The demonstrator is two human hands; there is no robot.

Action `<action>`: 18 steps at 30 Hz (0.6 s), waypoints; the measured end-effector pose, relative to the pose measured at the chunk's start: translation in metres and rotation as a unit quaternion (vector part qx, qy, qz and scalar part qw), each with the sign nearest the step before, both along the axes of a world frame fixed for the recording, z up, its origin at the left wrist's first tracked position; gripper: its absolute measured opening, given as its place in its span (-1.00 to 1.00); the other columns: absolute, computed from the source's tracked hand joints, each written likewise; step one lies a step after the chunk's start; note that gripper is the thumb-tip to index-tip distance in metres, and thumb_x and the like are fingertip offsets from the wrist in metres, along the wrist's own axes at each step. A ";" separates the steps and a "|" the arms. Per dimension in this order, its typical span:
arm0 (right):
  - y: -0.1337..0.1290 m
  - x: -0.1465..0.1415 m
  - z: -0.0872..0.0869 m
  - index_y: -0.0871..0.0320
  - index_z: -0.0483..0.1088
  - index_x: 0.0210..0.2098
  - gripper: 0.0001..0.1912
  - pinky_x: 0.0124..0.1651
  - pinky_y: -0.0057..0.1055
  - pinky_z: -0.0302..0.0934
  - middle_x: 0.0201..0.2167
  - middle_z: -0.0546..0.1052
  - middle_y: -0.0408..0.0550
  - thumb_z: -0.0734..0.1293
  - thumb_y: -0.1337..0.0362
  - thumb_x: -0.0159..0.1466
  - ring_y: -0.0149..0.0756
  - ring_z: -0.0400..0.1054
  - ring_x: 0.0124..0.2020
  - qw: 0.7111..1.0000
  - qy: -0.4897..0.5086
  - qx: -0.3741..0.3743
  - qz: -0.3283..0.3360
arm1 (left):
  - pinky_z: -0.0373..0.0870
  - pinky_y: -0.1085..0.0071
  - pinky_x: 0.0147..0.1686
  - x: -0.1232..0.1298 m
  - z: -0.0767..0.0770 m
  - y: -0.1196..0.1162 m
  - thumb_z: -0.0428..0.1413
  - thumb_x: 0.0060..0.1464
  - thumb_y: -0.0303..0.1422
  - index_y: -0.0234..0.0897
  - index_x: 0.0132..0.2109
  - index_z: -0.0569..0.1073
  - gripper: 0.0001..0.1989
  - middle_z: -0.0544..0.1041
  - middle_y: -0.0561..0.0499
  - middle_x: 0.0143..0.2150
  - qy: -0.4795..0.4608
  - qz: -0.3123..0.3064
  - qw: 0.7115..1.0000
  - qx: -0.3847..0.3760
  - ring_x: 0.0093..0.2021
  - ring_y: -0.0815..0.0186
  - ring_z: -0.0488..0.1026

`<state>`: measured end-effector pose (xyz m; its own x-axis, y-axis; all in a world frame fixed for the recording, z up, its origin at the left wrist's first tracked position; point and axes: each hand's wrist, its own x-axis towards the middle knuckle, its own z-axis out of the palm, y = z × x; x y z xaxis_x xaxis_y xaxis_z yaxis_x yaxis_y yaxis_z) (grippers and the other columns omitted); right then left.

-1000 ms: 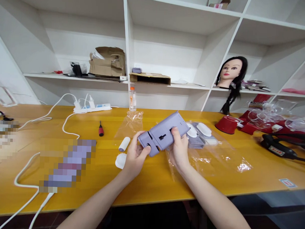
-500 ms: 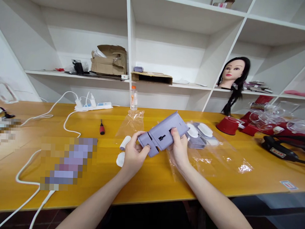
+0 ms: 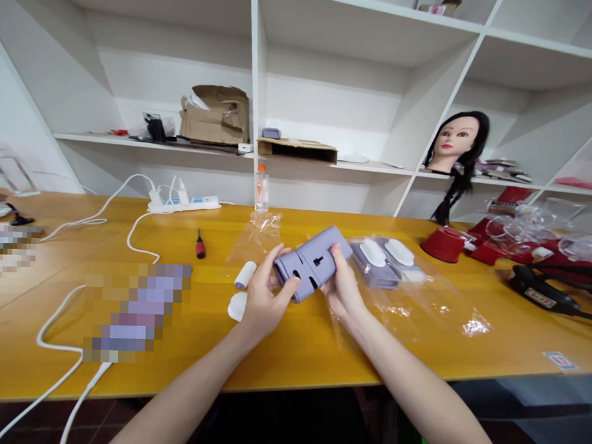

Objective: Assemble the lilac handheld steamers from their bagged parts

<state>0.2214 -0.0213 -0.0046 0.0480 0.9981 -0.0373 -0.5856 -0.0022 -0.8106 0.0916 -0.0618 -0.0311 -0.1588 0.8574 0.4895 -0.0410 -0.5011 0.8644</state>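
Note:
Between my hands, above the table, is a lavender plastic case (image 3: 319, 252) with dark cutouts and a seam across it. My left hand (image 3: 269, 292) grips its left end, the thumb on top beside a dark hole. Wrapped round the right end is my right hand (image 3: 343, 288), its thumb pressing the upper face. A small white-and-lavender cylinder (image 3: 245, 275) and a white scalloped piece (image 3: 237, 307) lie just left of my left hand. To the right, a lavender unit with a white oval top (image 3: 372, 252) rests in clear plastic, with a similar unit (image 3: 399, 251) beside it.
A red-handled screwdriver (image 3: 200, 247) lies left of centre. White cables run from a power strip (image 3: 184, 205) past a pixelated lavender object (image 3: 142, 307). Red devices (image 3: 441, 244) and a black tool (image 3: 541, 289) sit at right. Shelving (image 3: 298, 157) stands behind, holding a mannequin head (image 3: 455, 137).
The lavender case has turned in my hands and now looks more compact, its two parts closer in line, with its end and side showing. Both hands still hold it; the view has shifted slightly.

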 end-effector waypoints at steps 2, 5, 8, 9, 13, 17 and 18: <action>0.000 0.001 0.000 0.14 0.35 -0.20 -0.60 -0.44 -0.42 0.32 -0.44 0.53 -0.14 0.36 0.01 0.08 -0.34 0.41 -0.46 1.000 -0.005 -0.017 0.023 | 0.35 0.28 -0.06 -0.001 0.000 -0.002 0.11 -0.03 -0.39 -0.24 0.16 0.18 -0.43 0.24 -0.20 0.18 0.023 0.006 0.999 0.039 0.13 0.12 0.27; 0.001 0.001 -0.001 0.15 0.36 -0.20 -0.58 -0.46 -0.42 0.32 -0.43 0.55 -0.12 0.35 -0.01 0.09 -0.33 0.43 -0.46 0.999 -0.005 -0.019 0.041 | 0.38 0.29 -0.12 -0.002 0.002 -0.004 0.14 -0.09 -0.42 -0.21 0.14 0.20 -0.40 0.22 -0.20 0.19 0.065 0.009 0.996 0.057 0.11 0.09 0.27; 0.003 0.002 -0.003 0.14 0.37 -0.21 -0.59 -0.48 -0.43 0.32 -0.44 0.55 -0.13 0.34 -0.03 0.09 -0.33 0.43 -0.47 0.999 0.005 -0.028 0.044 | 0.38 0.30 -0.16 -0.003 0.005 -0.006 0.20 -0.16 -0.40 -0.20 0.12 0.22 -0.37 0.26 -0.19 0.16 0.095 0.005 0.994 0.060 0.10 0.06 0.28; 0.003 0.002 -0.003 0.14 0.37 -0.22 -0.59 -0.49 -0.44 0.31 -0.44 0.55 -0.13 0.33 -0.03 0.10 -0.34 0.43 -0.47 0.999 0.007 -0.031 0.043 | 0.38 0.30 -0.15 -0.003 0.005 -0.006 0.21 -0.16 -0.40 -0.18 0.11 0.22 -0.37 0.27 -0.18 0.15 0.096 0.002 0.994 0.057 0.10 0.07 0.29; 0.001 0.002 -0.002 0.13 0.36 -0.24 -0.61 -0.52 -0.46 0.29 -0.45 0.54 -0.13 0.30 -0.05 0.12 -0.34 0.42 -0.49 0.999 -0.007 -0.030 0.033 | 0.36 0.29 -0.12 -0.002 0.006 -0.005 0.18 -0.15 -0.42 -0.16 0.07 0.23 -0.42 0.28 -0.14 0.15 0.044 -0.028 0.998 0.026 0.05 0.12 0.33; -0.004 0.000 0.003 0.11 0.34 -0.25 -0.63 -0.43 -0.41 0.33 -0.41 0.54 -0.14 0.32 -0.03 0.11 -0.33 0.42 -0.45 1.000 -0.015 0.014 -0.018 | 0.39 0.34 -0.24 -0.001 0.005 -0.002 0.11 -0.09 -0.41 -0.14 0.07 0.19 -0.47 0.30 -0.12 0.10 -0.026 -0.083 0.996 -0.017 -0.05 0.18 0.37; -0.005 0.000 0.003 0.10 0.33 -0.23 -0.63 -0.38 -0.39 0.34 -0.37 0.54 -0.14 0.32 -0.03 0.11 -0.32 0.43 -0.41 0.998 -0.014 0.043 -0.036 | 0.38 0.35 -0.25 -0.001 0.004 -0.001 0.10 -0.08 -0.41 -0.14 0.07 0.18 -0.48 0.32 -0.10 0.06 -0.037 -0.089 0.995 -0.025 -0.07 0.20 0.38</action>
<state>0.2215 -0.0265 -0.0013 0.1192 0.9916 0.0502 -0.5594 0.1088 -0.8217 0.0902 -0.0629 -0.0268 -0.0372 0.8983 0.4379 -0.1896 -0.4366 0.8795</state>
